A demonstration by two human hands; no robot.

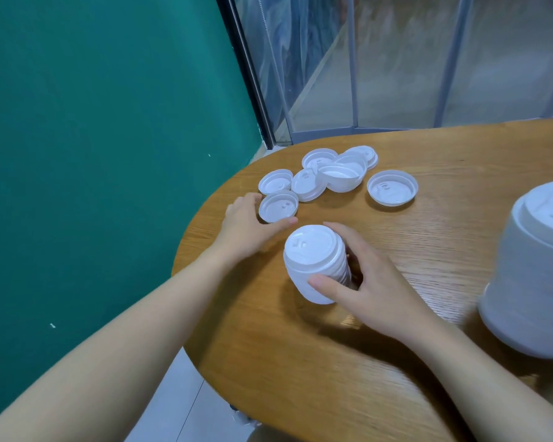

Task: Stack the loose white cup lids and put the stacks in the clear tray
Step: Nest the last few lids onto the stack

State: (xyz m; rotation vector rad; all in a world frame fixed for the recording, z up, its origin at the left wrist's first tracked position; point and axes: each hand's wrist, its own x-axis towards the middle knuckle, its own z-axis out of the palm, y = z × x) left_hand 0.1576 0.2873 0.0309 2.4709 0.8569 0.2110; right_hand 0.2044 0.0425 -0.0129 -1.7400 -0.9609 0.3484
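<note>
Right hand [367, 279] is wrapped around a stack of lids [315, 269] that stands on the wooden table [396, 362], thumb on the near side, fingers curled round the far side. Left hand [248, 229] lies flat beside it, fingers straight, reaching round the nearest loose lid [278, 206]; looks like the fingertips touch its edge, but I can't really tell. The other loose lids [336, 170] sit in a little heap further back, some overlapping, and one lid [392, 187] lies apart to the right. A bigger stack [533, 275] looms at the right edge, blurry. Green wall [93, 122] on the left.
</note>
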